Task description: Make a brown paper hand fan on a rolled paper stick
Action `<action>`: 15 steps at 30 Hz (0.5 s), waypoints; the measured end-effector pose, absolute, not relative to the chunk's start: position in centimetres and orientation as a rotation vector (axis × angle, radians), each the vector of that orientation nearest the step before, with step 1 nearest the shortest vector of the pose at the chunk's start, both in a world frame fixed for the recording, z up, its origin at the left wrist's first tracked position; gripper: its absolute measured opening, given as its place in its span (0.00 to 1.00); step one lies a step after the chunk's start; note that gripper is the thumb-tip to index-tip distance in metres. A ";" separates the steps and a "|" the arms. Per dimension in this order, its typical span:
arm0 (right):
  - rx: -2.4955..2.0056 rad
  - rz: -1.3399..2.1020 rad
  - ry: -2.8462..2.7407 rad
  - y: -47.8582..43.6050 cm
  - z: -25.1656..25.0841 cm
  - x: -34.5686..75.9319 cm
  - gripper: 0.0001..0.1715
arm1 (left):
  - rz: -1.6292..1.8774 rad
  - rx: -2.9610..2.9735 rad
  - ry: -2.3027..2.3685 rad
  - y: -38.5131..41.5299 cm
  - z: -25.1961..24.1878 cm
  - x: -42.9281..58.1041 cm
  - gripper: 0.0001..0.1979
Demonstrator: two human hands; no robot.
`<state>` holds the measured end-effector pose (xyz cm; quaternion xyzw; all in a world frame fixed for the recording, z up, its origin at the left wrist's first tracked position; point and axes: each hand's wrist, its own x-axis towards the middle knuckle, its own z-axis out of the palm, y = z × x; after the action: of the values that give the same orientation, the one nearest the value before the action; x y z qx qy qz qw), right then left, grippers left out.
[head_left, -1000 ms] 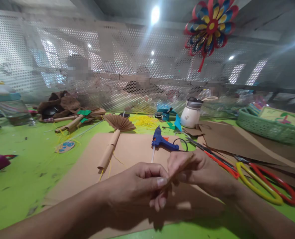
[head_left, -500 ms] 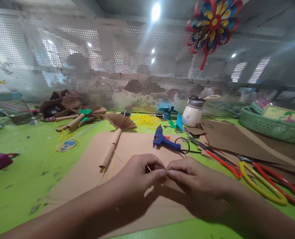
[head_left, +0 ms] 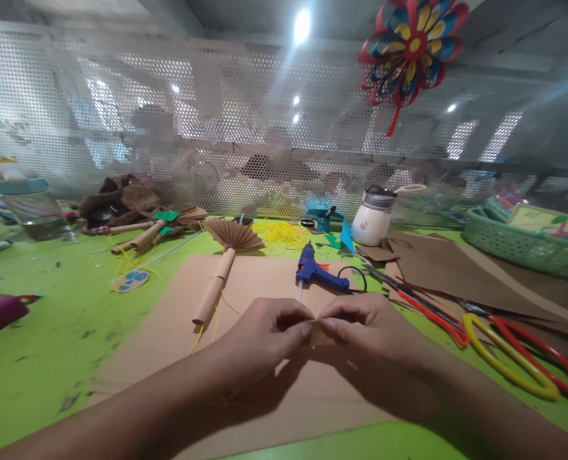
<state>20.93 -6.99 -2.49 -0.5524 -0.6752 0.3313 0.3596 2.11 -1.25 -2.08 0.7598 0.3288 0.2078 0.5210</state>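
My left hand (head_left: 276,335) and my right hand (head_left: 360,329) meet above a sheet of brown paper (head_left: 245,409), thumbs and forefingers pinched close together. Something tiny and pale is between the fingertips, too small to name. Just beyond them a blue glue gun (head_left: 319,271) lies on the paper, its clear glue stick toward my fingers. To the left rests a rolled brown paper tube (head_left: 211,294) with yellow strands at its lower end and a pleated paper fan (head_left: 236,235) at its upper end.
Scissors with red and yellow handles (head_left: 508,354) and brown paper sheets (head_left: 451,268) lie at right, before a green basket (head_left: 528,246). A white jar (head_left: 371,220) and yellow shreds (head_left: 278,233) stand at the back. A water container (head_left: 34,207) is at left, a perforated screen (head_left: 216,128) behind.
My fingertips have shifted slightly, the right hand rising a little and its fingers bending more. Both hands stay pinched together. The view has moved slightly; the objects on the table stay put.
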 end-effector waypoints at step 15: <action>-1.325 0.697 -1.871 -7.5 -2.2 20.7 0.14 | 0.601 1.567 0.804 -1.2 -2.3 2.2 0.04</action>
<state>20.66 -7.53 -2.17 -0.5150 -0.7271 0.2710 0.3641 2.20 -1.22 -2.29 0.6754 0.3465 0.2588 0.5973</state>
